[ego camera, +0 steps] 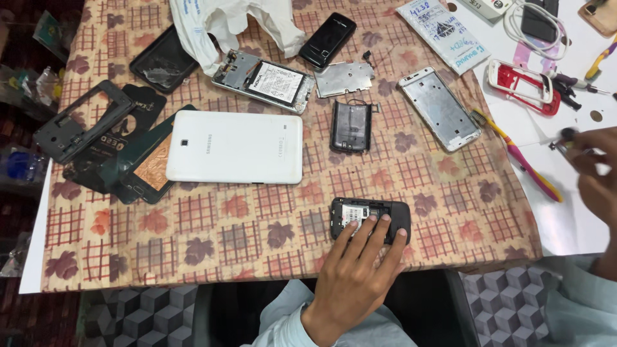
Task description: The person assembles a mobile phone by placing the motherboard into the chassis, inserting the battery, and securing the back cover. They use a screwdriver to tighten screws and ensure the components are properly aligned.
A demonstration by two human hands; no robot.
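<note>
A black phone (393,212) with its back off lies near the front edge of the table, its label and inner parts showing. My left hand (357,273) reaches up from below, and its fingertips press down on the phone's open back. My right hand (596,173) is at the far right edge, blurred, over a white sheet (565,218). Its fingers are closed around a small dark tool (565,136), whose kind I cannot tell.
On the leaf-patterned tablecloth (212,238) lie a white tablet (234,146), a phone with its battery exposed (263,80), a black phone (328,40), a black back cover (351,125), a silver frame (439,108), a toothbrush (520,154) and a red frame (524,87). Dark frames (83,119) sit left.
</note>
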